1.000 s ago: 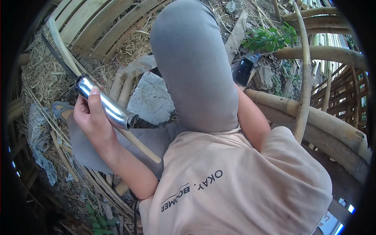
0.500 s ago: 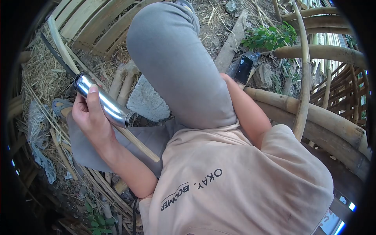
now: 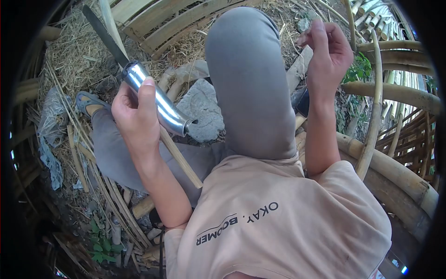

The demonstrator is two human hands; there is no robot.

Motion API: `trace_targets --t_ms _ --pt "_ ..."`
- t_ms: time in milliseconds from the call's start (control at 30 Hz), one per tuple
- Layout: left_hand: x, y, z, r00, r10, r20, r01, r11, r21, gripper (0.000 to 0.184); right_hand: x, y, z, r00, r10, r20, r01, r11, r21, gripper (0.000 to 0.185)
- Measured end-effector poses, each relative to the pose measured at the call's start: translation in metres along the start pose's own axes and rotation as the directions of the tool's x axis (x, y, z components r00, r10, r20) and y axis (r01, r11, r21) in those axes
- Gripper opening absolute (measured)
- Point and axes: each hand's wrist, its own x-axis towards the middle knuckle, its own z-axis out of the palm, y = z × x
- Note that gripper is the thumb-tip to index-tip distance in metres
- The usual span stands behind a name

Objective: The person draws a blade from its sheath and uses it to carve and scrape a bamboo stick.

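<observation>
My left hand is wrapped round a shiny metal tube, thumb on top. A dark, long blade sticks out of the tube's upper end. Behind the tube runs a pale wooden strip, its lower end over my left leg and its upper part beside the blade. My right hand is raised to the right of my bent knee, fingers loosely curled and apart, with nothing visible in it. Below it, my forearm partly hides a dark phone-like object.
A grey stone block lies between my legs. Bamboo slats stand at the top left, above straw. Curved bamboo poles and a woven lattice are at the right. Crumpled plastic lies at the left.
My right hand has come up into view from behind the knee. The knee has swung back upright. My left hand, tube and blade appear farther right as the view shifts.
</observation>
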Motion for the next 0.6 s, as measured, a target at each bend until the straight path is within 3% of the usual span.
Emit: trace_targets --t_ms 33,100,167,200,233,267,367,400,500,533,600 --pt "0.0 0.004 0.002 1.0 0.0 0.008 0.0 1.0 0.005 0.016 0.002 -0.027 0.015 0.992 -0.115 0.055 0.106 0.983 0.149 0.026" --pt "0.002 0.014 0.007 1.0 -0.016 -0.012 0.016 0.999 0.044 0.015 -0.007 -0.08 0.051 0.902 -0.014 0.432 -0.024 0.996 0.083 0.03" --pt "0.004 0.024 0.014 0.999 0.034 -0.041 -0.03 0.994 0.103 0.016 -0.008 -0.099 0.073 0.634 0.114 0.765 -0.039 0.993 -0.115 0.04" --pt "0.005 0.022 0.016 1.0 0.004 -0.023 -0.004 1.0 0.001 0.017 -0.009 -0.096 0.08 0.545 0.131 0.828 0.019 0.985 -0.169 0.044" --pt "0.007 0.019 0.017 0.999 0.008 -0.037 -0.007 1.0 0.025 0.019 -0.012 -0.091 0.087 0.452 0.156 0.878 0.086 0.973 -0.216 0.052" --pt "0.009 0.016 0.02 0.998 0.019 -0.059 -0.018 1.0 0.012 0.021 -0.012 -0.092 0.093 0.426 0.207 0.881 0.068 0.963 -0.259 0.054" --pt "0.01 0.012 0.024 0.994 0.07 -0.082 -0.064 0.995 0.077 0.024 -0.013 -0.087 0.097 0.358 0.339 0.87 -0.221 0.936 -0.274 0.055" --pt "0.01 0.011 0.026 0.994 0.072 -0.078 -0.065 0.994 0.093 0.025 -0.021 -0.065 0.097 0.34 0.285 0.896 -0.4 0.906 -0.137 0.061" --pt "0.01 0.015 0.035 0.992 0.097 -0.075 -0.079 0.975 0.209 0.024 -0.017 -0.061 0.092 0.147 0.385 0.911 -0.838 0.538 -0.092 0.061" --pt "0.011 0.011 0.038 0.986 0.153 -0.065 -0.132 0.958 0.253 0.027 -0.008 -0.064 0.089 0.065 0.4 0.914 -0.868 0.475 -0.146 0.06" --pt "0.014 0.007 0.042 0.992 0.113 -0.056 -0.092 0.95 0.299 0.028 0.003 -0.061 0.088 -0.031 0.4 0.916 -0.905 0.379 -0.196 0.06"
